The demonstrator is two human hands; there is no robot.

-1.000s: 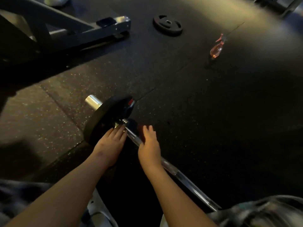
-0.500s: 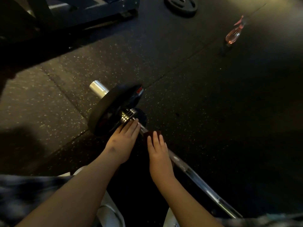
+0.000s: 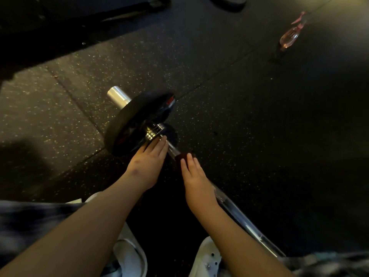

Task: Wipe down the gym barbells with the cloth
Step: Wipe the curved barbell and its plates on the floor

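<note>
Two grips at work, both just on my side of the weight plate [image 3: 135, 122]. Left grip [image 3: 148, 162]: fingers straight and flat, tips touching the chrome collar [image 3: 154, 132] right against the plate, holding nothing. Right grip [image 3: 196, 182]: fingers straight, laid over the dark red cloth [image 3: 179, 156] and pressing it onto the barbell [image 3: 239, 216] shaft a little further from the plate. Its thumb is hidden, so I cannot tell if it wraps under. Barbell lies on the rubber floor [image 3: 259, 116], running from the plate back toward me past my white shoes [image 3: 129, 254]. Spray bottle [image 3: 289, 37] sits on the floor well beyond the plate.

Judgement: bar is heavy, rigid steel, smooth and likely slippery. It could roll on the plate, so I'd steady it at the collar. Cloth is soft and light, best wrapped round the shaft and slid along, not pinched by an edge.
</note>
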